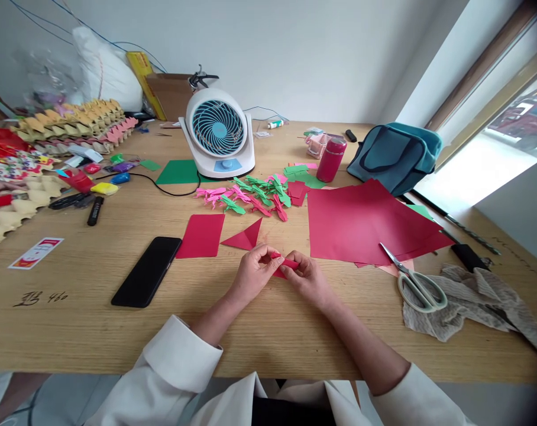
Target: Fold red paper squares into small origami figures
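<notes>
A small folded piece of red paper is pinched between both hands above the wooden table, near its middle. My left hand closes thumb and fingers on its left end, and my right hand grips the right end. Just beyond my left hand lies a red paper triangle, with a red rectangular sheet to its left. Several folded pink, green and red paper figures are heaped farther back. The finer folds of the held paper are covered by my fingertips.
A black phone lies left of my hands. Large red sheets, scissors and a crumpled cloth are at the right. Behind stand a fan, a red bottle and a teal bag. Egg-carton trays fill the far left.
</notes>
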Demonstrator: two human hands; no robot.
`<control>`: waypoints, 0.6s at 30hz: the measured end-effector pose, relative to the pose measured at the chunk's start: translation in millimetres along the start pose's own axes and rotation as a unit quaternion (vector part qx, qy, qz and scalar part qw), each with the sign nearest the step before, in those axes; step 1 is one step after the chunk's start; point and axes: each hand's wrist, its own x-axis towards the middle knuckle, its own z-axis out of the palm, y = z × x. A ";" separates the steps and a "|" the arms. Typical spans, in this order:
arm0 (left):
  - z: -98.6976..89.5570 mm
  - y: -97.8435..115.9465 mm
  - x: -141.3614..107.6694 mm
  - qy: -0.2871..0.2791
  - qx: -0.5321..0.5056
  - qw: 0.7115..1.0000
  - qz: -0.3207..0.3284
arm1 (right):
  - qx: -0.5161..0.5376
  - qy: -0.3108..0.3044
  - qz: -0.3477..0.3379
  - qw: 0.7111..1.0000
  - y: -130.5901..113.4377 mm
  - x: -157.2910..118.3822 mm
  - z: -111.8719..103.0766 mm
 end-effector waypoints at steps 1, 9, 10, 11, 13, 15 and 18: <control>-0.7 1.5 -0.3 0.001 0.009 1.000 0.009 | -0.003 -0.002 -0.003 1.000 0.1 0.0 -0.1; -4.6 -1.1 0.6 -0.012 -0.012 1.000 0.025 | 0.050 -0.018 -0.004 0.999 15.4 2.1 -1.2; -4.7 -0.9 0.8 -0.013 -0.016 1.000 0.023 | 0.056 -0.019 -0.002 0.998 15.3 1.9 -1.2; -4.9 -0.3 0.9 -0.013 -0.020 0.999 0.021 | 0.061 -0.020 -0.002 0.998 14.4 1.7 -1.2; -5.5 1.6 1.2 -0.014 -0.028 0.999 0.016 | 0.070 -0.025 -0.004 0.997 11.0 1.3 -1.4; -6.5 3.5 1.6 -0.011 -0.040 0.999 0.009 | 0.078 -0.030 -0.002 0.997 7.1 1.4 -2.1; -8.3 5.0 2.4 0.001 -0.059 0.998 -0.005 | 0.096 -0.018 0.006 0.995 4.9 3.2 -3.6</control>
